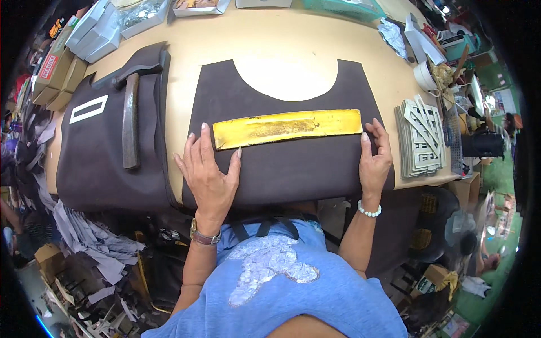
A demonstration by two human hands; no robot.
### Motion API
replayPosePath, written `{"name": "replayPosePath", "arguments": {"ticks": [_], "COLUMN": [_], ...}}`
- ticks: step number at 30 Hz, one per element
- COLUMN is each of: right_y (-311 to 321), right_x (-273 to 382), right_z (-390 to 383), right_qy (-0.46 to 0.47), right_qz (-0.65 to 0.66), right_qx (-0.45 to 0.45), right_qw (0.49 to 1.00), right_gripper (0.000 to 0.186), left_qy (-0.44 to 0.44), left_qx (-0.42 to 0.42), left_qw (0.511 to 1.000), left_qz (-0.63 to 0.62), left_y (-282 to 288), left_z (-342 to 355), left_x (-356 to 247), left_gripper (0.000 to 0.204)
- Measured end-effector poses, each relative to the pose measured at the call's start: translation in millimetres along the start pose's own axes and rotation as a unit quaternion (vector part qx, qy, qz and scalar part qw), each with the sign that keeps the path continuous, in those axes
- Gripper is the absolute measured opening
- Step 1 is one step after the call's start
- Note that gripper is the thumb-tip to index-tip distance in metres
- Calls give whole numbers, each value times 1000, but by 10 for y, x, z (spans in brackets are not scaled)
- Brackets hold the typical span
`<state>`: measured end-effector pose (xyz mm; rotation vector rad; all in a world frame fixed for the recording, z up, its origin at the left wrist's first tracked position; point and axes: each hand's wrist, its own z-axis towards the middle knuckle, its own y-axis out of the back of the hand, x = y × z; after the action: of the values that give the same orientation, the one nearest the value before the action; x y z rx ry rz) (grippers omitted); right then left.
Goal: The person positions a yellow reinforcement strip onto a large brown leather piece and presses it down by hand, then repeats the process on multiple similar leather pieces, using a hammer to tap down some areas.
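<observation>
A long yellow slab (287, 129), scuffed along its middle, lies across a dark brown sheet piece (282, 174) with a rounded cutout at its far edge. At the slab's left end is my left hand (208, 172), open, its fingers spread. Its thumb meets the slab's near edge and the fingers are beside the end. My right hand (375, 162) is at the slab's right end, thumb and fingers apart around the corner; it looks open. Whether either hand presses on the slab I cannot tell.
Left of the piece, a hammer (131, 121) and a white rectangular frame (89, 109) rest on stacked dark sheets (112, 174). Pale stencil plates (420, 138) are piled at the right. Boxes (96, 34) and a teal basket (344, 8) line the far table edge (270, 28).
</observation>
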<state>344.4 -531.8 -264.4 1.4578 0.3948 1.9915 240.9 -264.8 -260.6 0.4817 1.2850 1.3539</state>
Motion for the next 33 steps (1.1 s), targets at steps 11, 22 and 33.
{"name": "replayPosePath", "arguments": {"ticks": [11,22,33], "right_y": [29,18,9], "right_x": [28,73,73], "right_z": [17,16,33], "right_qy": [-26,-46,-66], "right_qz": [83,84,69], "right_qx": [32,20,22], "right_qw": [996,995,995], "right_gripper": [36,34,36], "left_qy": [-46,-20,-13], "left_qx": [39,47,69], "left_qw": [995,994,993], "left_qz": [-76,-101,-91], "left_y": [-15,10,34], "left_z": [59,56,75], "left_x": [63,63,40], "left_gripper": [64,58,56]}}
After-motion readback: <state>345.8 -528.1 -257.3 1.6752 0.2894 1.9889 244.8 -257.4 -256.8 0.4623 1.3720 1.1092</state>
